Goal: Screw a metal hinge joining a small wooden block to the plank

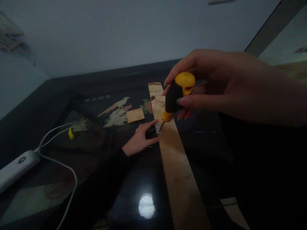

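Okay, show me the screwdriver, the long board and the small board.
Screwdriver (173, 97), head view: black part of the handle.
Long board (175, 156), head view: middle of its top face.
Small board (135, 115), head view: middle of its top face.

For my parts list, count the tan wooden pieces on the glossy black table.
2: a long tan board right of the left hand, and a small tan square left of the board's far part. Shadows may hide others.

light is dim, with round glare (146, 206) on the glossy tabletop (134, 182)
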Action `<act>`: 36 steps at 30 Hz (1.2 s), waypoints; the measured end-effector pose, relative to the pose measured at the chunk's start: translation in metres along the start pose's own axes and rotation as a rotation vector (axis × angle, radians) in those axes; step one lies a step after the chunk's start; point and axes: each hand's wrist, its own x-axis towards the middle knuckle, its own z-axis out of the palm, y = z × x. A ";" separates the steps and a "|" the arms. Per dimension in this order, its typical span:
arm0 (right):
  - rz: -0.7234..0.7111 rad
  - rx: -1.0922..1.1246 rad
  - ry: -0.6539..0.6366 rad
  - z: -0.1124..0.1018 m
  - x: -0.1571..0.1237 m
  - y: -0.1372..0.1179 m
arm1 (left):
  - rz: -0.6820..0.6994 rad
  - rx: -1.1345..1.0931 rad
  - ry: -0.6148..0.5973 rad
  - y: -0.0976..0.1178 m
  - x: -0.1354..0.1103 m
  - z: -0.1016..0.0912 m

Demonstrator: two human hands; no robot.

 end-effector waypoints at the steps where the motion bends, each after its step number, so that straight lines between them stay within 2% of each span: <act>1: -0.004 -0.014 -0.005 0.000 0.000 0.000 | 0.004 -0.002 0.004 -0.001 0.000 0.000; 3: -0.032 -0.055 0.020 0.003 0.002 0.000 | 0.008 -0.009 0.010 -0.002 0.000 0.001; 9: -0.045 -0.190 0.248 0.017 0.010 0.003 | 0.003 -0.026 0.014 0.001 0.001 0.002; 12: -0.052 -0.144 0.226 0.016 0.009 0.004 | -0.004 -0.023 0.014 0.002 0.001 0.001; 15: -0.091 -0.076 0.115 0.010 0.006 0.005 | 0.006 -0.016 0.013 0.000 0.001 0.001; 19: -0.058 -0.048 -0.020 0.002 0.001 0.004 | 0.016 -0.012 0.014 -0.003 0.001 0.001; 22: -0.059 -0.122 0.038 0.003 0.002 0.003 | 0.011 -0.008 0.020 -0.002 0.001 0.001; 29: -0.082 -0.266 0.323 0.022 0.012 0.001 | 0.016 -0.004 0.025 0.002 0.001 0.002; 32: -0.049 -0.228 0.316 0.024 0.012 0.001 | 0.021 -0.017 0.021 0.002 0.001 0.002; 36: -0.066 -0.139 0.210 0.019 0.009 0.002 | 0.016 -0.022 0.023 0.000 0.001 0.002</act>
